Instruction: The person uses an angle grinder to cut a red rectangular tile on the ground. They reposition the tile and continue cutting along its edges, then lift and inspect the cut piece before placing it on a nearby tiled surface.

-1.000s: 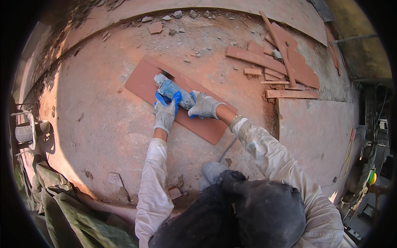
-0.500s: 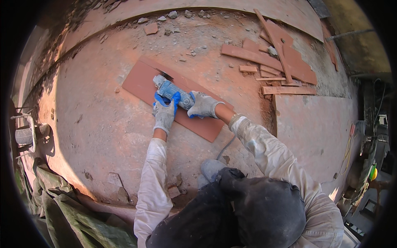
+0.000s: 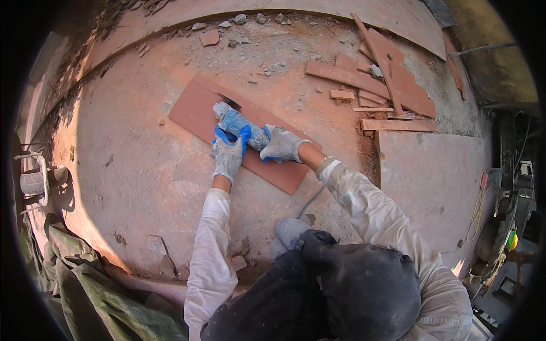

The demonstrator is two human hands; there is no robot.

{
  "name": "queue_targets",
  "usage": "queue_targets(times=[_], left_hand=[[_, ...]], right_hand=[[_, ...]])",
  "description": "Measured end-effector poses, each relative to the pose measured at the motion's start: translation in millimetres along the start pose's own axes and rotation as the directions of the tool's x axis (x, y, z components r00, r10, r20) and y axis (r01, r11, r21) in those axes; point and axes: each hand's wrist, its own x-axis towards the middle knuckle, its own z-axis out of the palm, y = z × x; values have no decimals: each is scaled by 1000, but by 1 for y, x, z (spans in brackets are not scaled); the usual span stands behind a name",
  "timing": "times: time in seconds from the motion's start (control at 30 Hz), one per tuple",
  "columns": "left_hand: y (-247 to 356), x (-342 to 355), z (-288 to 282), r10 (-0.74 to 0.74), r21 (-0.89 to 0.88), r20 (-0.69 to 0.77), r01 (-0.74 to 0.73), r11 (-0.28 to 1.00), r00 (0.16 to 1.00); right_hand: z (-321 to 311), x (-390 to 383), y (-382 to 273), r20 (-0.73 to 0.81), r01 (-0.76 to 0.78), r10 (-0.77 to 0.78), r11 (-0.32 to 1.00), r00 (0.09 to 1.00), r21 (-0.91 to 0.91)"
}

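Note:
A dusty blue angle grinder [image 3: 239, 124] lies angled over a long red tile slab [image 3: 193, 111] on the dirty concrete floor, its dark disc [image 3: 230, 101] on the slab at a thin cut line near the far long edge. My left hand [image 3: 227, 152], in a grey glove with blue palm, is closed on the grinder's near side behind its head. My right hand [image 3: 281, 143], gloved alike, grips the grinder's rear body. A cord [image 3: 313, 200] runs down behind my right forearm toward my grey shoe [image 3: 290, 232]. The fingers under the tool are partly hidden.
Cut red tile pieces [image 3: 409, 91] are heaped at upper right, beside a raised slab [image 3: 432, 176]. Rubble [image 3: 240, 19] lines the step above. A wheeled metal object [image 3: 35, 183] stands at the left, a green tarp [image 3: 96, 290] at lower left, a yellow cord [image 3: 475, 221] at right.
My hands, the grinder and the slab hold almost the same place; the view has shifted slightly, with the tile heap sitting a little further up-left than a second ago.

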Motion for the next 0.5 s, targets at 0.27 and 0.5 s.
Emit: queue_targets(times=[0.27,0.5], left_hand=[[-4,-2,3,0,-31,23,1,1000,1000],[2,-16,-2,80,-22,19,-80,997,997]], right_hand=[[0,-3,7,8,9,-9,998,1000,57],[5,-9,16,-46,65,-67,997,997,-42]])
